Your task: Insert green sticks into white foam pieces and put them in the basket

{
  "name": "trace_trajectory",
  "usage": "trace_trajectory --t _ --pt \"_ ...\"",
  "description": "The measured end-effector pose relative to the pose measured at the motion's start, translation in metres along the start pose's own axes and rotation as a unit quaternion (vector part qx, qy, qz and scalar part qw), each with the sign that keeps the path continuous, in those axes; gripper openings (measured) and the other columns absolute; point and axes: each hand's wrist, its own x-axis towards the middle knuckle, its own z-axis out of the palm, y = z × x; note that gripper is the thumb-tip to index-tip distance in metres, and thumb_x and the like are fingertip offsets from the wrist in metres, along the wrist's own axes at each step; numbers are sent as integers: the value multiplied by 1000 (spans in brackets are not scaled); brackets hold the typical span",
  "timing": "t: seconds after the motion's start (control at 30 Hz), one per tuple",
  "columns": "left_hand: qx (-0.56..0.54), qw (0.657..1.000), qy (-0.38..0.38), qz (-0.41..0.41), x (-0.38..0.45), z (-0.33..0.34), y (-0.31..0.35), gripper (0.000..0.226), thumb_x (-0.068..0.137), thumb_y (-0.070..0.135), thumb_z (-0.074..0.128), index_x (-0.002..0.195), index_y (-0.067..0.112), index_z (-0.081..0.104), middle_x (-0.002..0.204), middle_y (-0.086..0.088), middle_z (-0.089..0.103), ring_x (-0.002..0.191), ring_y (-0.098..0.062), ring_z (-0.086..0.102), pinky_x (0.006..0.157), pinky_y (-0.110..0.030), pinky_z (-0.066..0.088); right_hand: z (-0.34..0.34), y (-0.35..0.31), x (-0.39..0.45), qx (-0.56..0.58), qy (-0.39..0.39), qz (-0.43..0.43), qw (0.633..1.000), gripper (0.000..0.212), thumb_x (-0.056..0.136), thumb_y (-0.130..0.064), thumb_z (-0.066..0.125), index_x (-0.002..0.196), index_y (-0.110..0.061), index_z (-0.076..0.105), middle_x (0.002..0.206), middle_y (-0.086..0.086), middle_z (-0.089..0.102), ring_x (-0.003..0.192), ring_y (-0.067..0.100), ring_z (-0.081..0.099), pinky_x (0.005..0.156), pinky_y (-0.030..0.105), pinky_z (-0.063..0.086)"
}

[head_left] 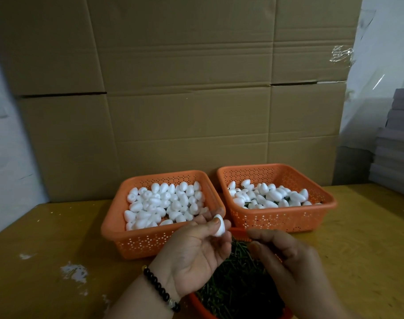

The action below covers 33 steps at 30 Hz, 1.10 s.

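Note:
My left hand (196, 252) pinches a white foam piece (218, 226) between thumb and fingers, above the near basket of green sticks (238, 284). My right hand (286, 261) hovers over that pile with its fingers curled together; whether a stick is between them cannot be seen. The left orange basket (118, 231) holds plain white foam pieces. In the right orange basket (327, 203) lie foam pieces with green sticks showing among them.
Flattened cardboard sheets (173, 88) stand behind the baskets. The yellow table (47, 238) has white scuffs at the left. Grey stacked boards (394, 146) sit at the right edge. A bead bracelet (159, 288) is on my left wrist.

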Motion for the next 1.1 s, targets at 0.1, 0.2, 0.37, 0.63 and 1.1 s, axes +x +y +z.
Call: trace_trajectory --t 0.1,0.2,0.37,0.63,1.1 --pt "39 999 -5 -2 -1 -1 0 35 80 15 62 115 14 63 101 -9 73 67 -15 66 53 -25 51 2 0 0 8 3 -12 1000 37 77 -29 64 108 -48 65 86 -23 71 77 -2 69 65 16 55" --pt "27 1000 -4 -6 -1 1 -1 34 85 18 59 118 14 56 110 -11 72 66 -13 64 54 -23 49 2 3 1 8 4 -34 999 31 84 -25 64 109 -43 69 88 -20 71 80 -1 68 67 12 52" --pt "-60 998 2 -23 -1 5 -1 43 81 14 62 123 6 54 109 -19 70 65 -18 65 52 -24 53 2 3 4 -8 16 -76 997 30 82 -15 63 110 -22 72 84 -12 62 78 2 61 66 8 46" --pt "-110 993 2 -36 -5 12 -3 41 74 5 67 113 -6 60 90 -24 69 66 -27 68 54 -32 58 3 0 1 55 85 -42 994 15 70 -22 72 84 -22 72 79 -16 73 71 0 69 61 14 54" --pt "-39 999 -12 11 -10 19 -12 28 78 3 65 106 1 64 94 -19 69 75 -23 69 61 -32 58 -1 -2 2 52 66 -49 995 14 71 -24 73 83 -30 69 77 -18 71 69 2 68 59 14 53"
